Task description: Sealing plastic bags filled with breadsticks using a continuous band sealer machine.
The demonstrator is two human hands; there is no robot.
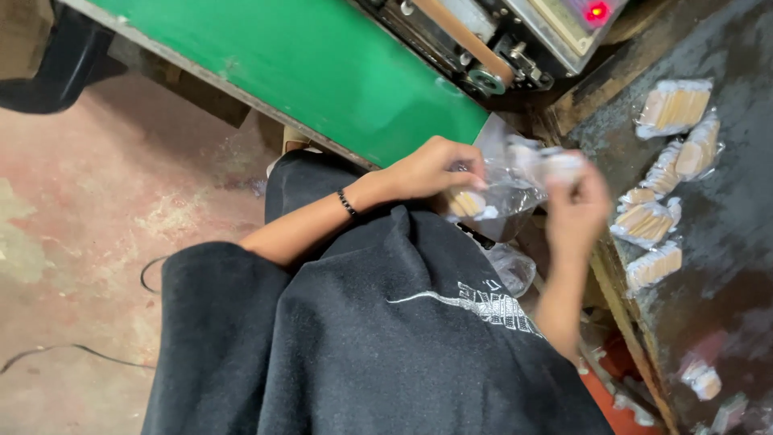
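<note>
Black top (362,338) here, loose cut, pale printed design across it. Dark beaded bracelet (347,203) on the left wrist. Forearms bare.

One head-worn camera looks steeply down from close above the person's lap, tilted askew. The green flat metal machine panel (322,72) crosses the frame top; the dark, worn wooden worktable (725,242) fills the right edge, and the pinkish concrete floor (97,201) the left.

A worn, stained pinkish concrete floor (97,201) fills nine o'clock; a green machine panel (322,72) spans twelve; a dark, dusty bench (725,266) occupies three.
</note>
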